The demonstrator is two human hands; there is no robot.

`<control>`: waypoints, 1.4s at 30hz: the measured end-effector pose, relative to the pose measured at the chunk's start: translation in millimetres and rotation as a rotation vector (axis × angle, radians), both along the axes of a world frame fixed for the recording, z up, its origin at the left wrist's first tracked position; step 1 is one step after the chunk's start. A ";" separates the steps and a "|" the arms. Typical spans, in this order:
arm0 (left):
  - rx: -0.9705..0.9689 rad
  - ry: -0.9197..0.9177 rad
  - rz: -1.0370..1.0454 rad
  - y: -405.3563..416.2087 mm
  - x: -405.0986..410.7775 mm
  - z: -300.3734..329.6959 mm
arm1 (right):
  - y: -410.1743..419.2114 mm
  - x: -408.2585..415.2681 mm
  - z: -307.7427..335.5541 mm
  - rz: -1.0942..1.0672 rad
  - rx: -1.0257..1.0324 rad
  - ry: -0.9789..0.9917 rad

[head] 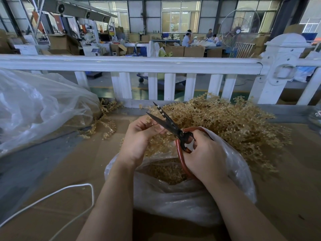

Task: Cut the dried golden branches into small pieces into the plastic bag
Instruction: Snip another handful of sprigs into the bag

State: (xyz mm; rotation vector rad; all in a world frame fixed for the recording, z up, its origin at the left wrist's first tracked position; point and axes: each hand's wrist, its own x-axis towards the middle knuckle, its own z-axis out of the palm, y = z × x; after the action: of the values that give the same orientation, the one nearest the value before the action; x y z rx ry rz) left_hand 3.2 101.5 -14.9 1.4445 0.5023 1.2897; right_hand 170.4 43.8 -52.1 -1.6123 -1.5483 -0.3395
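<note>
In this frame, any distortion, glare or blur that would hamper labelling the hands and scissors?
Head view: wide-angle bending bows the white railing; the windows glare mildly; the scissors, left hand and right hand are sharp and evenly lit.

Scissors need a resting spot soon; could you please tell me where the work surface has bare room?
Bare cardboard lies left of the open plastic bag, between the white cord and scattered sprigs. Right of the bag, the branch pile crowds it.
</note>
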 end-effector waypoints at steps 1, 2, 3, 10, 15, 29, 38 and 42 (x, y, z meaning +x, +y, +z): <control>0.005 0.001 -0.012 -0.5 -0.4 0.1 | 0.1 0.2 -1.1 0.001 0.006 0.001; 0.013 0.003 -0.025 -0.6 -0.7 -0.2 | 0.1 0.4 -2.2 0.002 0.015 0.004; 0.019 0.004 -0.032 -0.6 -0.8 -0.6 | 0.4 0.6 -2.9 0.003 0.022 0.010; 0.005 0.021 -0.075 3.3 -2.7 -3.9 | 0.4 0.6 -4.7 0.030 0.027 0.028; -0.007 0.020 -0.089 2.5 -3.0 -4.2 | -1.0 -0.1 -3.4 0.066 0.047 0.047; -0.054 -0.092 0.022 3.8 -5.3 -1.2 | -1.0 3.0 -3.4 0.109 0.014 0.090; -0.066 -0.092 0.034 4.9 -3.4 -0.1 | -0.3 3.8 -2.8 0.116 0.004 0.090; -0.046 -0.057 0.084 5.3 0.0 -0.3 | 0.8 4.5 -3.7 0.104 -0.010 0.083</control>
State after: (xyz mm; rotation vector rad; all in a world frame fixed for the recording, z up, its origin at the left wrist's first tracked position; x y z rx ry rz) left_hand 3.3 106.8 -15.2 1.3566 0.5560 1.3735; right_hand 174.9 44.6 -55.8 -1.5280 -1.5656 -0.2061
